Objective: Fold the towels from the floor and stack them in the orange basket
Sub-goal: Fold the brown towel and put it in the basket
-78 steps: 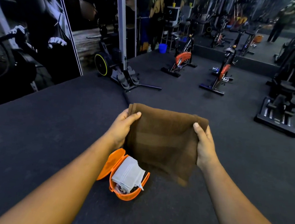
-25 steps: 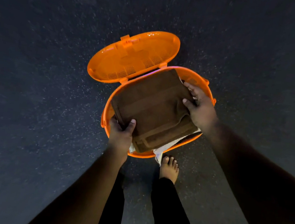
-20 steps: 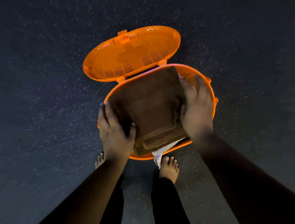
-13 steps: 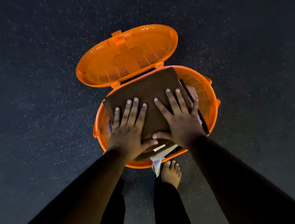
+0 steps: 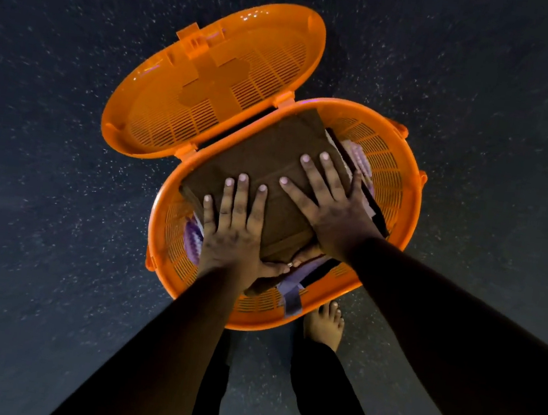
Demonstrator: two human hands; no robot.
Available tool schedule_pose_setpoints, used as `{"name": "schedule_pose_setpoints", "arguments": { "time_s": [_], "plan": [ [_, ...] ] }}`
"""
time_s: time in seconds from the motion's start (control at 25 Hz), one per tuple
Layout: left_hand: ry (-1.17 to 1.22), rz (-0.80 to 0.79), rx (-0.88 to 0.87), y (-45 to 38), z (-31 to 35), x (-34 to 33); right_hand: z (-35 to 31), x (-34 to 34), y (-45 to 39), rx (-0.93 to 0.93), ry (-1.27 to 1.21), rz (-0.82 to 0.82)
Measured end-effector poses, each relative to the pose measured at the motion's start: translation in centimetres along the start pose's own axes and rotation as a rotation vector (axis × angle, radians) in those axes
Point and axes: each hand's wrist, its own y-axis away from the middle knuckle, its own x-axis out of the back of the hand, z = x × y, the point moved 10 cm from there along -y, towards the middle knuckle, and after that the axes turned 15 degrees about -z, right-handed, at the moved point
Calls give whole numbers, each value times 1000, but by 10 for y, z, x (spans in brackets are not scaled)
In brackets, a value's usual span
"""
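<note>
Head view: I press the brown towel point(image 5: 265, 158) flat inside the orange basket point(image 5: 401, 202).
Left hand point(image 5: 234, 237) and right hand point(image 5: 334, 211) lie side by side, fingers point(image 5: 328, 176) spread straight.

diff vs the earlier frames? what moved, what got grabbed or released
The brown towel, held up in the air by both hands 3 s ago, went down into the orange basket on top of the stack. The left hand and right hand let go of its edges and now press flat on it. The lid stayed open and the basket stayed put on the floor.
</note>
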Motion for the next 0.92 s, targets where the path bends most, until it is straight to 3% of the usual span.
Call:
{"name": "schedule_pose_setpoints", "arguments": {
  "time_s": [0.28,0.52,0.6,0.68,0.76,0.84,0.92],
  "plan": [
    [5,-13,6,-11,-7,-2,1,6,-12,24,-61,36],
    [51,-171,-19,17,-4,22,-14,35,11,-16,-87,-117],
    [160,-179,-93,36,-8,50,-21,61,27,-30,-93,-124],
    [433,-114,-141,50,-27,83,-28,96,37,-33,-158,-58],
    [716,22,-48,56,-65,110,-34,133,37,-45,-239,38],
    [914,122,214,55,-117,116,-41,160,22,-76,-330,91],
    [983,86,505,45,-162,103,-53,178,-2,-86,-437,110]
  ]
}}
